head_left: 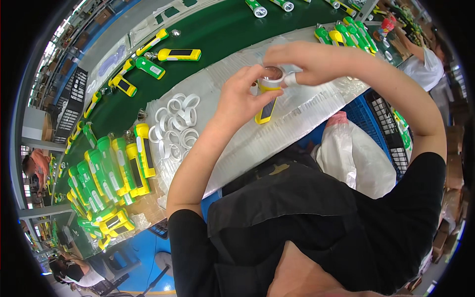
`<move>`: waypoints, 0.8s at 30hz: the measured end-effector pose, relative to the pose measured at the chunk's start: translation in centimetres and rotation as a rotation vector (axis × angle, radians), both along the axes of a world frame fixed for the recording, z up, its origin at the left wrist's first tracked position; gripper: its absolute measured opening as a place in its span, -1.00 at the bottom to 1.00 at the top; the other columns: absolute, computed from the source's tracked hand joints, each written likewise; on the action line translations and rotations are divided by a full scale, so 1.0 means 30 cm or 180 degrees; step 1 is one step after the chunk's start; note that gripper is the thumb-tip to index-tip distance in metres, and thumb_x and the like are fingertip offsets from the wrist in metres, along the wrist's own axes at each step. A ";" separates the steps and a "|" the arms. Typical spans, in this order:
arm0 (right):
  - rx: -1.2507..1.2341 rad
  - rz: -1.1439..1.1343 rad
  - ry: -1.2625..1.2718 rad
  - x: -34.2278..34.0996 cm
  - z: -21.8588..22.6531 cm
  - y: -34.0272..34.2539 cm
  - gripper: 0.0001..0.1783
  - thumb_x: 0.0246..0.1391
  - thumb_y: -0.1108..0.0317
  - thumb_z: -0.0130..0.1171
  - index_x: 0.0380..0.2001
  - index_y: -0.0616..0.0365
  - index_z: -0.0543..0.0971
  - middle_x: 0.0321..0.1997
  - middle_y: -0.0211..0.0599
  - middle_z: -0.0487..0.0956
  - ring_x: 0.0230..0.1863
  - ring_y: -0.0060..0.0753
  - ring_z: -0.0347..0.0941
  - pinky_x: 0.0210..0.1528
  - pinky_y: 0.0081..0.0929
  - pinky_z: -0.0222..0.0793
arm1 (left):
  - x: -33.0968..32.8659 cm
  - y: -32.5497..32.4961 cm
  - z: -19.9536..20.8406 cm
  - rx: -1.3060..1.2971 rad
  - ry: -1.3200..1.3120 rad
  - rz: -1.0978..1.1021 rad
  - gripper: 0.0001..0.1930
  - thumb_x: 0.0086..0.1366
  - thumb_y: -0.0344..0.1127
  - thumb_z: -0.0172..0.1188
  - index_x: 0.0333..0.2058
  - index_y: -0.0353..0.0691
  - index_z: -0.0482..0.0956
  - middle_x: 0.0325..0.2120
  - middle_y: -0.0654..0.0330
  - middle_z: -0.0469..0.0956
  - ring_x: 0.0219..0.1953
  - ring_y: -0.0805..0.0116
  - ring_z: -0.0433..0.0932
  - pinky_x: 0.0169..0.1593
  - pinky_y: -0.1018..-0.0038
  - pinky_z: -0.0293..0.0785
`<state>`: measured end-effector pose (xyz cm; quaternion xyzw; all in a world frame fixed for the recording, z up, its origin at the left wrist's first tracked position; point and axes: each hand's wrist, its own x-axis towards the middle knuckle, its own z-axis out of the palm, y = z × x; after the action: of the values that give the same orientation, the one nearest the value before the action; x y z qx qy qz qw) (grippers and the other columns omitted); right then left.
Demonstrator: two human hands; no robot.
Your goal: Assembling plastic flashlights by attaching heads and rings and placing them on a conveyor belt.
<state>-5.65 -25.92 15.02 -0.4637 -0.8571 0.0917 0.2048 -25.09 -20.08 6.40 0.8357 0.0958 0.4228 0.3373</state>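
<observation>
A yellow flashlight (pixel 266 113) with a dark panel stands upright over the pale sheet in front of me. Around its head sits a white ring (pixel 271 84), and the shiny reflector (pixel 273 73) shows inside. My left hand (pixel 242 94) is closed around the flashlight's head from the left. From the far right side my right hand (pixel 302 62) curls over the same head, its fingers at the ring's rim. White wrapping covers one of its fingertips. Parts of the ring are hidden by the fingers. Left of my hands lies a loose pile of white rings (pixel 174 121).
Many green and yellow flashlights (pixel 101 171) are stacked at the left. More lie along the green belt (pixel 208 29) and at the far right (pixel 346 34). A blue crate (pixel 363 119) and white plastic bag (pixel 358 153) are to the right. Other people sit nearby.
</observation>
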 end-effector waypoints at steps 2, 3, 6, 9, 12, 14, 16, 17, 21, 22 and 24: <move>-0.0316 0.0393 -0.0250 -0.030 0.032 -0.001 -0.45 -0.15 -0.04 0.33 -0.44 0.32 0.48 -0.43 -0.04 0.51 -0.34 -0.09 0.50 -0.35 -0.24 0.37 | -0.003 -0.008 -0.004 0.0132 0.0012 0.0090 -0.64 -0.05 -0.25 0.47 -0.26 -0.08 0.56 -0.41 0.22 0.56 -0.34 0.22 0.54 -0.30 0.36 0.47; -0.0841 -0.0558 -0.0706 -0.084 0.063 -0.015 -0.49 -0.11 0.02 0.32 -0.40 0.31 0.47 -0.36 -0.06 0.52 -0.30 -0.12 0.49 -0.33 -0.25 0.37 | -0.002 -0.013 -0.004 0.0270 0.0006 0.0161 -0.65 -0.05 -0.24 0.47 -0.27 -0.08 0.56 -0.41 0.23 0.56 -0.35 0.23 0.54 -0.31 0.36 0.46; -0.1347 -0.1716 -0.1198 -0.120 0.088 -0.019 -0.53 -0.09 0.07 0.32 -0.38 0.29 0.46 -0.33 -0.08 0.52 -0.30 -0.15 0.48 -0.33 -0.25 0.36 | 0.003 -0.007 0.002 0.0074 0.0317 0.0251 -0.65 -0.06 -0.24 0.47 -0.27 -0.07 0.57 -0.40 0.24 0.57 -0.37 0.23 0.53 -0.32 0.36 0.46; -0.0297 -0.1007 -0.0479 0.004 -0.018 0.017 -0.49 -0.14 0.01 0.35 -0.42 0.29 0.46 -0.47 -0.12 0.50 -0.43 -0.15 0.46 -0.40 -0.26 0.32 | 0.007 0.006 -0.010 0.0017 0.0129 0.0169 -0.65 -0.07 -0.24 0.48 -0.28 -0.07 0.57 -0.43 0.24 0.55 -0.39 0.24 0.52 -0.34 0.37 0.45; 0.0030 -0.0337 -0.0221 -0.012 -0.010 0.010 -0.44 -0.15 -0.05 0.35 -0.41 0.29 0.47 -0.55 -0.14 0.48 -0.47 -0.15 0.46 -0.43 -0.28 0.31 | -0.005 -0.003 -0.004 0.0054 0.0028 0.0087 -0.65 -0.07 -0.25 0.48 -0.29 -0.08 0.56 -0.45 0.23 0.53 -0.39 0.24 0.52 -0.34 0.37 0.45; -0.0651 -0.0629 -0.0692 -0.070 0.039 -0.013 -0.43 -0.12 -0.07 0.34 -0.38 0.29 0.48 -0.52 -0.14 0.49 -0.44 -0.15 0.47 -0.41 -0.29 0.33 | -0.008 -0.010 0.006 -0.0039 0.0123 0.0097 -0.65 -0.07 -0.25 0.48 -0.29 -0.08 0.56 -0.45 0.23 0.53 -0.39 0.25 0.52 -0.34 0.37 0.45; -0.1193 -0.1744 -0.1641 -0.120 0.062 0.002 -0.50 -0.06 -0.02 0.32 -0.37 0.26 0.49 -0.44 -0.14 0.51 -0.39 -0.14 0.47 -0.38 -0.29 0.33 | -0.014 -0.001 0.006 -0.0121 0.0214 0.0154 -0.66 -0.06 -0.25 0.48 -0.30 -0.08 0.56 -0.44 0.23 0.53 -0.39 0.25 0.52 -0.35 0.37 0.45; -0.1186 -0.1734 -0.1649 -0.097 0.039 0.007 -0.50 -0.06 -0.02 0.32 -0.37 0.26 0.49 -0.44 -0.14 0.51 -0.39 -0.14 0.47 -0.38 -0.29 0.33 | -0.019 0.004 0.003 -0.0077 0.0176 0.0207 -0.66 -0.06 -0.25 0.48 -0.29 -0.07 0.56 -0.44 0.23 0.54 -0.39 0.26 0.52 -0.35 0.38 0.45; 0.0042 -0.0658 -0.0204 -0.065 -0.007 -0.007 -0.48 -0.08 -0.07 0.31 -0.45 0.25 0.50 -0.48 -0.12 0.50 -0.43 -0.14 0.46 -0.41 -0.28 0.32 | -0.021 0.004 -0.012 -0.0078 -0.0042 0.0067 -0.65 -0.07 -0.26 0.49 -0.29 -0.08 0.56 -0.44 0.23 0.53 -0.40 0.26 0.52 -0.34 0.39 0.46; -0.0271 -0.0886 -0.0600 -0.088 0.001 -0.008 -0.48 -0.08 -0.07 0.32 -0.47 0.25 0.50 -0.48 -0.13 0.50 -0.44 -0.15 0.46 -0.41 -0.28 0.32 | -0.023 0.008 -0.010 -0.0078 -0.0039 0.0067 -0.65 -0.07 -0.26 0.49 -0.29 -0.08 0.56 -0.44 0.23 0.53 -0.40 0.26 0.52 -0.34 0.39 0.46; -0.0324 -0.1264 -0.0744 -0.103 -0.006 0.001 -0.48 -0.08 -0.07 0.33 -0.46 0.25 0.51 -0.49 -0.14 0.49 -0.44 -0.16 0.46 -0.42 -0.28 0.32 | -0.019 0.008 0.002 -0.0025 0.0136 0.0325 -0.65 -0.07 -0.27 0.49 -0.30 -0.09 0.55 -0.45 0.24 0.53 -0.40 0.27 0.52 -0.33 0.39 0.47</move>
<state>-8.75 -25.90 14.83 -0.6404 -0.7613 0.0383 0.0945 -25.65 -19.86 6.45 0.8372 0.1472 0.4212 0.3164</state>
